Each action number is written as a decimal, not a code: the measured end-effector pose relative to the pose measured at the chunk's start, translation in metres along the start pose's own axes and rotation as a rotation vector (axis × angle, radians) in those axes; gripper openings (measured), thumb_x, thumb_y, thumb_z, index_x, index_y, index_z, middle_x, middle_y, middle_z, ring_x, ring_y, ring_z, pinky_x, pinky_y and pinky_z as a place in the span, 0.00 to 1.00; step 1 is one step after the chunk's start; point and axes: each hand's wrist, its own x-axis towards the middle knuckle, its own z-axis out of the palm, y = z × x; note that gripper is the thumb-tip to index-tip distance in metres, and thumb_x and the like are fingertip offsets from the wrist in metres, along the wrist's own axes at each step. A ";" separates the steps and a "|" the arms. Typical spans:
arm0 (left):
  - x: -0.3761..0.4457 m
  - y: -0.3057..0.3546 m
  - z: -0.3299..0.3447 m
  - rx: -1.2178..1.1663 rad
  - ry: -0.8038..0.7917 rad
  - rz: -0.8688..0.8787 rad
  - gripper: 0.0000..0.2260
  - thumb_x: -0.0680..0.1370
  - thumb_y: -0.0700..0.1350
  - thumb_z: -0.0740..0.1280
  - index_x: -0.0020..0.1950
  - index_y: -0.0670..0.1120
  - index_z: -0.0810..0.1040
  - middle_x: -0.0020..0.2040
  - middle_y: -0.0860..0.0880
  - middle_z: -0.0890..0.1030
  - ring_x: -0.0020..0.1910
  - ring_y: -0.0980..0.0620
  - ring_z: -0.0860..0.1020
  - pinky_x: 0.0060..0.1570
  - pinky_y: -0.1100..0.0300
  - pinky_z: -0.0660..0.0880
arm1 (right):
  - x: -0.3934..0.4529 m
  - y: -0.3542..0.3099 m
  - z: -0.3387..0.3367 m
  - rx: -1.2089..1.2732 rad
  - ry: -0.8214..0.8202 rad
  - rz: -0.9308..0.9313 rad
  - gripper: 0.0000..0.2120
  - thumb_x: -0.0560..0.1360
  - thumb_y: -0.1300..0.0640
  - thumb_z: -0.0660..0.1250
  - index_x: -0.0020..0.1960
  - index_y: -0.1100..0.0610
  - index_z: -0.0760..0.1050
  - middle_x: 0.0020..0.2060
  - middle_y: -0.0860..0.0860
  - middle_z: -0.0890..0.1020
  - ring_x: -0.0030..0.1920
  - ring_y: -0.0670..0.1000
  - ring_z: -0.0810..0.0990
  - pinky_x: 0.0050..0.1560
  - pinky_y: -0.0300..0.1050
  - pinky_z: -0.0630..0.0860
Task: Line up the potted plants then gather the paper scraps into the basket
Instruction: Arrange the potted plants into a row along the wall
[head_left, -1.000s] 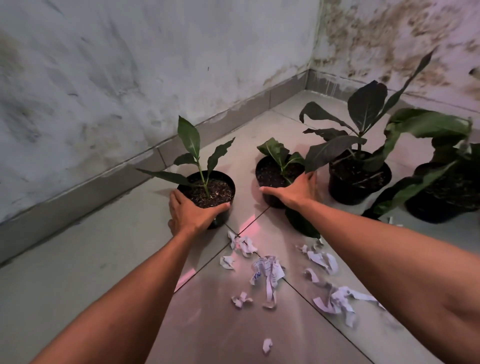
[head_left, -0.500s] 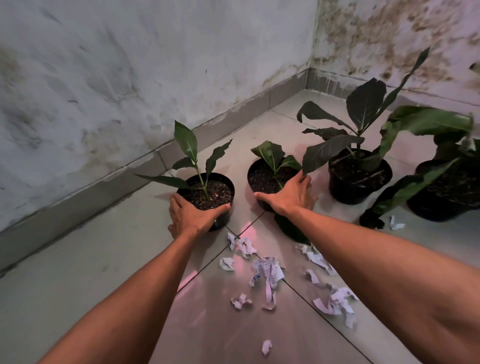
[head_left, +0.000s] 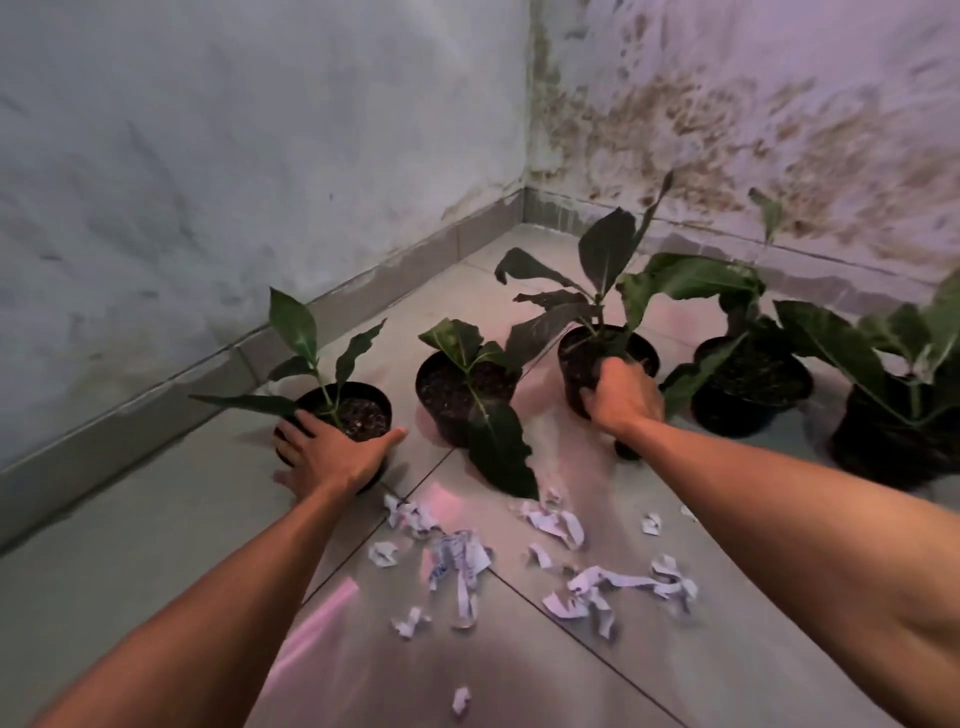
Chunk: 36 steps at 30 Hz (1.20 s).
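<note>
Both hands on pots, centre frame.
Left hand (head_left: 332, 457) wraps the leftmost pot (head_left: 358, 415); right hand (head_left: 626, 397) grips the third pot (head_left: 576, 358). Paper scraps (head_left: 457, 561) litter the floor (head_left: 130, 545) below.

Bare floor (head_left: 130, 561) left of left hand (head_left: 332, 454): passable. Between hands: second pot (head_left: 457, 400), drooping leaf (head_left: 501, 452). Nearer: paper scraps (head_left: 457, 564).
</note>
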 end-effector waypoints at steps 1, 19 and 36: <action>0.002 0.001 0.001 0.003 -0.015 -0.019 0.71 0.54 0.77 0.73 0.83 0.43 0.43 0.83 0.40 0.46 0.82 0.39 0.47 0.75 0.35 0.50 | 0.003 0.009 -0.002 -0.007 -0.006 -0.006 0.16 0.77 0.56 0.67 0.63 0.59 0.80 0.63 0.60 0.80 0.61 0.65 0.81 0.57 0.56 0.80; 0.031 -0.010 -0.004 -0.013 -0.008 0.059 0.67 0.58 0.65 0.81 0.82 0.38 0.46 0.80 0.33 0.56 0.79 0.34 0.55 0.76 0.39 0.58 | 0.026 0.019 0.027 0.109 -0.015 -0.061 0.16 0.80 0.66 0.57 0.61 0.65 0.82 0.62 0.62 0.78 0.60 0.66 0.80 0.57 0.56 0.77; 0.003 0.019 0.004 0.146 0.065 0.125 0.65 0.59 0.75 0.72 0.81 0.38 0.51 0.82 0.37 0.54 0.80 0.36 0.52 0.76 0.34 0.50 | -0.001 0.059 -0.025 0.069 0.111 -0.072 0.17 0.77 0.44 0.69 0.60 0.54 0.80 0.57 0.56 0.82 0.56 0.62 0.83 0.53 0.54 0.82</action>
